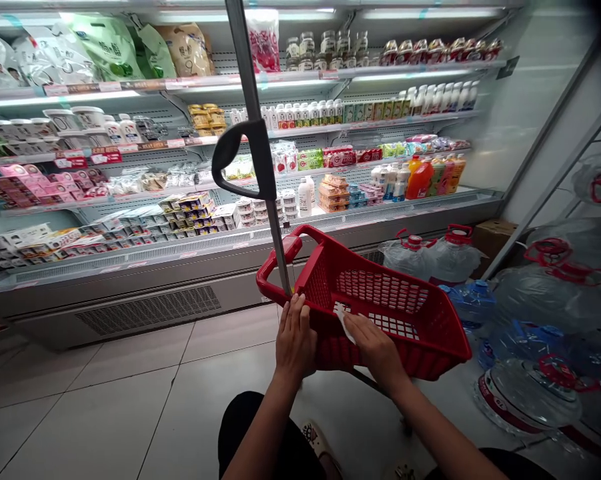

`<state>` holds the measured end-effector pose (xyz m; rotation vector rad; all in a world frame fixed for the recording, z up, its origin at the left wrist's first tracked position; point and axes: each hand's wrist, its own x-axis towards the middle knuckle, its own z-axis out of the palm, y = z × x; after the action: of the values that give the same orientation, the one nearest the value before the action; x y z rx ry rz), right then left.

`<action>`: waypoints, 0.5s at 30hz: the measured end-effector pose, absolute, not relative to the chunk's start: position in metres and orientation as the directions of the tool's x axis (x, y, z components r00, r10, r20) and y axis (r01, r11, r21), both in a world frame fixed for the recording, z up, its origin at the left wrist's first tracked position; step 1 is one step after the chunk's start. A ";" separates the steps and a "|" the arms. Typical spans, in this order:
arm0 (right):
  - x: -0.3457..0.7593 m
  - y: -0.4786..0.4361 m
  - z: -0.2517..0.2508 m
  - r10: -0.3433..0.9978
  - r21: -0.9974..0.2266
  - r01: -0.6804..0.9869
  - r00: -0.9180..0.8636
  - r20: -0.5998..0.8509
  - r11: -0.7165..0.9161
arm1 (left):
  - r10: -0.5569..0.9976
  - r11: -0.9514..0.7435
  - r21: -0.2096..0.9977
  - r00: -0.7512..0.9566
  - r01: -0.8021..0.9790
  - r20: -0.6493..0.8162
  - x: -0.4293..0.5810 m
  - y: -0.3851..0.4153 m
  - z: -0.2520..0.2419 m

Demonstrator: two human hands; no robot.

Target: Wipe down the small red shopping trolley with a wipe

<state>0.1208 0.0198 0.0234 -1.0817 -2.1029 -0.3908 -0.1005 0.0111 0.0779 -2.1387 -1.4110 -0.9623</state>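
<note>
A red plastic shopping basket [445, 313] on wheels stands in front of me, its side wall facing my body. From its handle end rises a grey metal pole with a black loop grip [260, 160]. My left hand [295, 337] holds the near rim beside the foot of the pole, fingers laid over the edge. Farther along that rim, my right hand [377, 347] is closed on a white wipe [343, 323], pressed against the rim. Part of the wipe is hidden under the fingers. The grid floor of the basket shows through its open top.
A chilled display shelf [190, 267] with yogurt, bottles and bags runs behind the basket. Large water bottles [530, 393] crowd the right side, close to the basket's far end. A cardboard box [495, 235] stands behind them. Pale floor tiles [105, 413] lie at left.
</note>
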 end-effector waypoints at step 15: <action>0.174 0.004 0.006 0.714 -0.061 0.910 -0.278 0.643 0.410 | 0.654 -0.380 -0.030 0.292 0.924 0.698 -0.070 0.006 0.075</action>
<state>0.1740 0.0042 0.0060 -1.3739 -2.0750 -0.4284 -0.0695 0.0057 0.0746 -2.1357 -1.4121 -0.8436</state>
